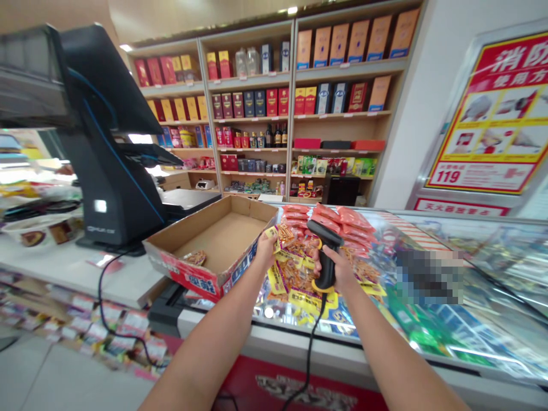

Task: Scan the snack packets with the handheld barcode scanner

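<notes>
a black till (pixel 107 142) with a glossy, angular stand is seen left of the box (pixel 214 245), its cable trailing off the worktop (pixel 64 268). the box is shallow, open-topped brown cardboard with a red printed front wall; it is tilted over the worktop's edge and nearly bare inside, one small packet (pixel 196 258) lying near its front wall. just right of the box, the left hand (pixel 266 249) is closed in a pinch grip on a yellow packet (pixel 274 234), held at the box's right wall. further right of the box, a heap of packets (pixel 299 268) is spread on the glass top: crinkly, shiny foil, yellow in front, red (pixel 342 220) behind. the right hand (pixel 340 268) is clenched around the handle of a black scanner (pixel 325 251), a pistol-shaped plastic piece with a yellow ring at its base and a cord hanging down.

scanning is likely best done with the packet held flat and its code turned toward the scanner's head, foil glare being avoided, and the cord kept clear of the heap.
</notes>
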The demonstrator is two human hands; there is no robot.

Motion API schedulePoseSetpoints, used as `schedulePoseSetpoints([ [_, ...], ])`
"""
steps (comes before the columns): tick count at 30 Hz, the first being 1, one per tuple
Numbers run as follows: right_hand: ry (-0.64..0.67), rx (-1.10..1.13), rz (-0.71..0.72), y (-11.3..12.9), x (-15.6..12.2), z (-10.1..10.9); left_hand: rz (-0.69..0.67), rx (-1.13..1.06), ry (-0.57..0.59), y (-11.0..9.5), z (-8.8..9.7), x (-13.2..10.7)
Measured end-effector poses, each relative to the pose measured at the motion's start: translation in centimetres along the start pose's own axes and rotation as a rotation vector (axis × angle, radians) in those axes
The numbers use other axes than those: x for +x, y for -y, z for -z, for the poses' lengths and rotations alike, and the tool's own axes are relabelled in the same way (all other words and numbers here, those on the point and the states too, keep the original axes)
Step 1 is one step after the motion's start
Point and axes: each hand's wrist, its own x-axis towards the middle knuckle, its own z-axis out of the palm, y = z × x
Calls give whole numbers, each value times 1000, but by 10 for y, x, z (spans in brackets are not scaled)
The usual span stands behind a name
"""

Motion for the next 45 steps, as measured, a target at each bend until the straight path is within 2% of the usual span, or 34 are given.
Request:
schedulePoseSetpoints([
  [2, 46, 29, -5, 3, -2, 0, 253, -171, 163, -5, 4, -2],
  [4, 123, 41, -35, 6, -5, -1, 451, -286, 316, -10, 10, -6],
  [6, 206, 35, -79, 9, -8, -2, 575, -376, 426, -13, 15, -9],
  [8, 261, 15, -113, 10, -11, -2, 641, -445, 484, -14, 18, -11],
  [18, 321, -99, -129, 2, -13, -7, 750, -508, 458, -7, 20, -8],
  [26, 347, -79, -137, 2, -14, -9, 825, -488, 462, -7, 20, -7],
  [34, 316, -82, -146, 2, -14, -8, 818, -469, 517, -5, 21, -5],
  [38, 310, -84, -166, 0, -13, -7, 763, -483, 492, -9, 12, -10],
  [41, 304, -60, -144, 3, -13, -10, 644, -453, 363, -20, -3, -21],
  [45, 319, -22, -114, 16, -14, -22, 292, -386, 108, -50, -13, -37],
])
